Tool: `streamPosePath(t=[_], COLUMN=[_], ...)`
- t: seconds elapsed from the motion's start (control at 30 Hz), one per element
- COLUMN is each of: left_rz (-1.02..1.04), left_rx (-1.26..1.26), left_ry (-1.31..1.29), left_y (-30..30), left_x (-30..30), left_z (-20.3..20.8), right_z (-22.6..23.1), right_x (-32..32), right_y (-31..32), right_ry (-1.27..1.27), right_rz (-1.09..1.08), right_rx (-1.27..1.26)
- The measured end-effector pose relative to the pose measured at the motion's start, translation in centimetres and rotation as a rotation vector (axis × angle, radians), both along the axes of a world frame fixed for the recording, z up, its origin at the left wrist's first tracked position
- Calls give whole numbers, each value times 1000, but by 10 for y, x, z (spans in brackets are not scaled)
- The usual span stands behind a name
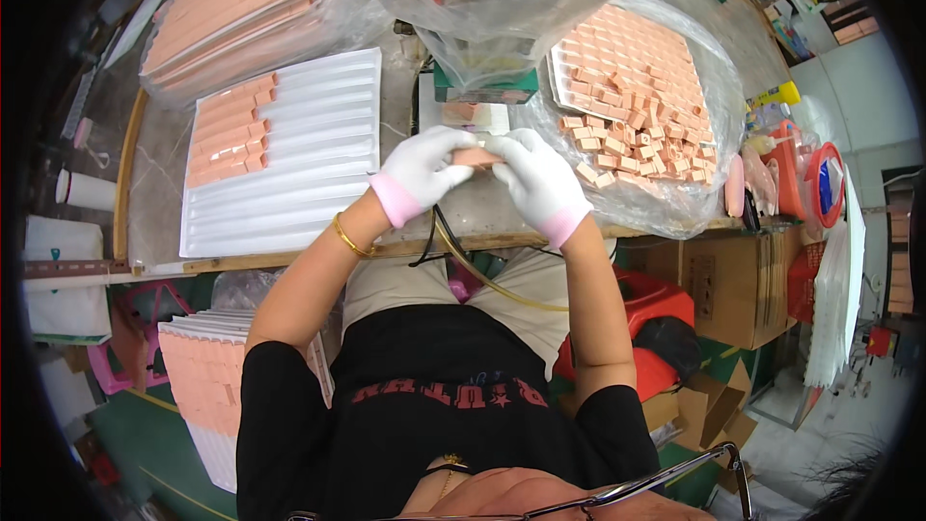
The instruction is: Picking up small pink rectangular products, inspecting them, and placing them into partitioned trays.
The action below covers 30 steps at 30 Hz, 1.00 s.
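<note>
My left hand [422,170] and my right hand [536,178], both in white gloves with pink cuffs, meet over the workbench. Pinched between their fingertips is a small peach-coloured block [476,156], partly covered by the gloves. To the left lies a white ridged tray [313,150] with peach blocks [227,140] set in rows on its left part. A heap of loose peach blocks [637,130] lies to the right, with neat rows of like blocks behind it, on clear plastic. Just beyond my hands is a green box-shaped object [485,87] with a pale piece under its front.
Stacked trays of peach blocks [241,10] under plastic film stand at the far left. Clear plastic sheeting [482,0] hangs over the middle. A hose [482,280] drops past the wooden bench edge [260,260]. Red stool [641,314] and cardboard boxes [733,289] are at the lower right.
</note>
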State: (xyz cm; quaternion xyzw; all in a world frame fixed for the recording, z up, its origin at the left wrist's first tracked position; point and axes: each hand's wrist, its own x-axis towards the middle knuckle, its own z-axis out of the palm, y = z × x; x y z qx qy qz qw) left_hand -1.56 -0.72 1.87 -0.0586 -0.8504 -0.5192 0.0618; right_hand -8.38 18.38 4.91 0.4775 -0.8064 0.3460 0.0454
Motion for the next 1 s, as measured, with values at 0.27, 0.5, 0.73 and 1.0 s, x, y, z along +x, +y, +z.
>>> streamPosePath(t=[0.27, 0.5, 0.73, 1.0], left_rz=[-49, 420, 426, 379], left_rx=[418, -741, -1119, -766], left_ry=[-144, -334, -270, -16], left_y=[17, -170, -230, -224], left_x=[0, 55, 85, 70], left_z=[-2, -5, -22, -23], right_z=[-32, -45, -35, -45], right_x=[-5, -65, -61, -111], right_y=[12, -5, -45, 62], right_ry=[-418, 41, -134, 123], right_rz=[-29, -349, -417, -614], right_rx=[-190, -62, 22, 572])
